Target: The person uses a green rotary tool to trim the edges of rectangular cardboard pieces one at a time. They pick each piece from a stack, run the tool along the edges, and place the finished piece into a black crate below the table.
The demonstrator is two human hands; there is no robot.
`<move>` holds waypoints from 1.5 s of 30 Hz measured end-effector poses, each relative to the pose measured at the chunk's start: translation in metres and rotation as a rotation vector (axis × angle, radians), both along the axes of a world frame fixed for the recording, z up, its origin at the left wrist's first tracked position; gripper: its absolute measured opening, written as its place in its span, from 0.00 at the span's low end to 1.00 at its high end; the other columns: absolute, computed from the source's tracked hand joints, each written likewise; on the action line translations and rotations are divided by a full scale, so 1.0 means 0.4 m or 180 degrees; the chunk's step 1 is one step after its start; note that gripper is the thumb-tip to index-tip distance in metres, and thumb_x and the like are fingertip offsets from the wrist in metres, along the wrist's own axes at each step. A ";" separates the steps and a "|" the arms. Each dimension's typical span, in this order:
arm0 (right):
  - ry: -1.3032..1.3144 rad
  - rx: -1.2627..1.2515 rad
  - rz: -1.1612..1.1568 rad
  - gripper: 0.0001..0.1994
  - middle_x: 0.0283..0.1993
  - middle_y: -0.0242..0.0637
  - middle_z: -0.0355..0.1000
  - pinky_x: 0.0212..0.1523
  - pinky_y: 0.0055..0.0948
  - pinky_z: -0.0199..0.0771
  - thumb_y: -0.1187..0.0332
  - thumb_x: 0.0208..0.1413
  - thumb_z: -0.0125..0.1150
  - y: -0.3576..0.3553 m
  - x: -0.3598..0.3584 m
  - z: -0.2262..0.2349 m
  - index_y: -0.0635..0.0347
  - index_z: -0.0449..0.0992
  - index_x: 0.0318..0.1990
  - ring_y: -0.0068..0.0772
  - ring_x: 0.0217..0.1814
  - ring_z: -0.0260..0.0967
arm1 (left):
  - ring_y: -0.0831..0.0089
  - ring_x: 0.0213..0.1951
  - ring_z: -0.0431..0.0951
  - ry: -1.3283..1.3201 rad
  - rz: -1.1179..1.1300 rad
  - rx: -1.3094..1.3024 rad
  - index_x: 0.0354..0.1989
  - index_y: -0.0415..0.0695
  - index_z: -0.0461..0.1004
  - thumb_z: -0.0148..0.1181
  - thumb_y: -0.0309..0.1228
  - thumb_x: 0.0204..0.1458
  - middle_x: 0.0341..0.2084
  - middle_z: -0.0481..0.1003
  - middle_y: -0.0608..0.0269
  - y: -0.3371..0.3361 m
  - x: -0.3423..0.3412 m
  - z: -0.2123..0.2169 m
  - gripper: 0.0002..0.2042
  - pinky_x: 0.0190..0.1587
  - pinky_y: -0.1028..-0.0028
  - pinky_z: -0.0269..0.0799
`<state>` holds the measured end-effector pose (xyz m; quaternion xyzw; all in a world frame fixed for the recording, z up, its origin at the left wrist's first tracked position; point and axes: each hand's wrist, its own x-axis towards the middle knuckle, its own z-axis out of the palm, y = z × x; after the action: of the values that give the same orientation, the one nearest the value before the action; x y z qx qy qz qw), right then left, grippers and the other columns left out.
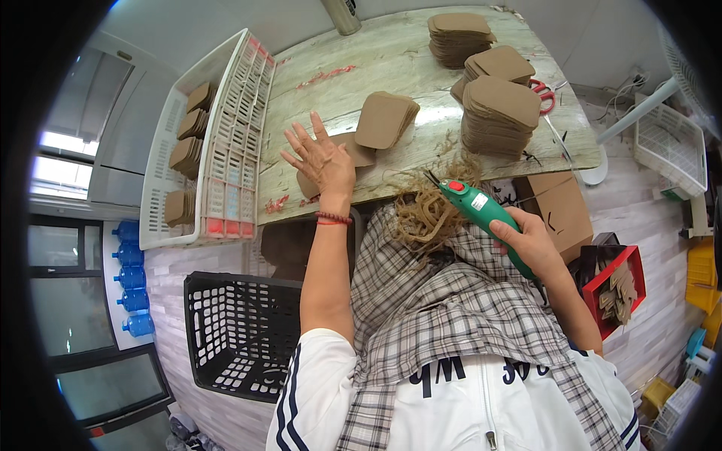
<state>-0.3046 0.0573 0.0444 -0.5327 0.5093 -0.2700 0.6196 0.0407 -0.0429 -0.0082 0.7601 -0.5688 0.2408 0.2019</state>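
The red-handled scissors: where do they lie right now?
In the head view, the scissors lie on the table's right side, just right of the tall cardboard stacks.

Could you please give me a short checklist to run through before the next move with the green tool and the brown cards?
1. Right hand grips the green handheld tool firmly: ok.
2. Tool tip clear of the left hand: ok, they are well apart.
3. Left hand on a brown card at the table's near edge: ok, palm flat, fingers spread.
4. Loose straw-like fibres clear of the tool tip: not ok, they bunch right beside it.
5. Red-handled scissors out of the way: ok, behind the card stacks.
6. Tool switched on: cannot tell.
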 end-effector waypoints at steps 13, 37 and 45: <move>-0.0032 -0.0006 -0.0082 0.17 0.25 0.31 0.70 0.27 0.22 0.69 0.59 0.56 0.60 0.014 -0.005 -0.017 0.67 0.74 0.41 0.18 0.24 0.66 | 0.56 0.55 0.63 0.1168 -0.0004 -0.0132 0.55 0.43 0.68 0.69 0.35 0.36 0.48 0.70 0.56 0.006 0.078 -0.120 0.32 0.62 0.54 0.46; 0.0094 0.0005 -0.0262 0.16 0.26 0.30 0.69 0.27 0.20 0.67 0.59 0.56 0.61 0.017 -0.005 -0.009 0.67 0.74 0.39 0.17 0.24 0.65 | 0.48 0.60 0.56 0.0889 -0.0737 -0.0482 0.49 0.40 0.73 0.61 0.44 0.50 0.53 0.64 0.47 -0.040 0.062 -0.047 0.23 0.61 0.50 0.48; 0.0051 -0.0060 -0.0305 0.15 0.24 0.29 0.68 0.26 0.21 0.67 0.60 0.56 0.61 0.023 -0.011 -0.028 0.66 0.74 0.39 0.17 0.23 0.64 | 0.50 0.67 0.47 0.1537 -0.0444 0.0523 0.54 0.38 0.70 0.64 0.48 0.44 0.61 0.59 0.45 -0.109 -0.086 -0.064 0.32 0.66 0.50 0.38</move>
<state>-0.3091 0.0667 0.0330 -0.5156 0.5366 -0.2999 0.5969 0.0064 -0.0866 -0.0339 0.7683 -0.5729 -0.0090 0.2855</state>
